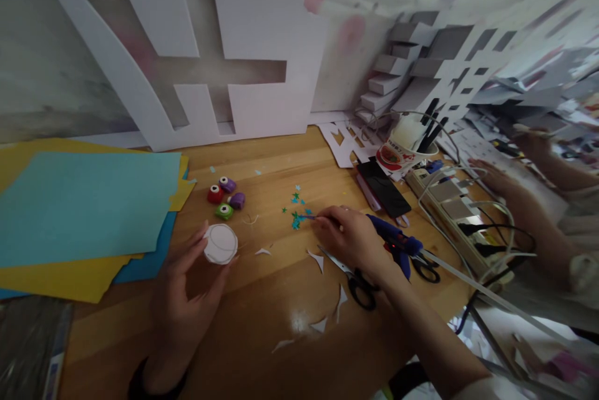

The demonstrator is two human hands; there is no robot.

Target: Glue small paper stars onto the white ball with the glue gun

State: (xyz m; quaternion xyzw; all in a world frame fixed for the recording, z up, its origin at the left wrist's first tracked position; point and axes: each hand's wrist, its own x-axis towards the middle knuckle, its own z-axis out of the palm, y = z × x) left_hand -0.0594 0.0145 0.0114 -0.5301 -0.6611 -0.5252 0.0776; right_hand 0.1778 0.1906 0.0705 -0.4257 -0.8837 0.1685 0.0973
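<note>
My left hand (189, 294) grips the edge of a round white paper disc (221, 244), which has curved lines drawn on its face. My right hand (350, 234) pinches a thin, dark blue pointed tool (309, 218); its exact kind is hard to make out. The tip reaches a small scatter of green and blue paper stars (296, 222) on the wooden table (262, 344). Beneath my right wrist lies a pair of scissors (360, 291) with black handles. Several small craft punches, among them a green one (224, 211) and a red one (215, 194), stand beyond the disc.
Coloured paper sheets (88, 206) are stacked at left. White paper scraps (319, 325) lie near me. To the right are a blue glue gun (395, 238), a dark phone-like slab (384, 188), a paper tub (397, 150) with pens, a power strip (449, 213) and another person's arm (524, 213).
</note>
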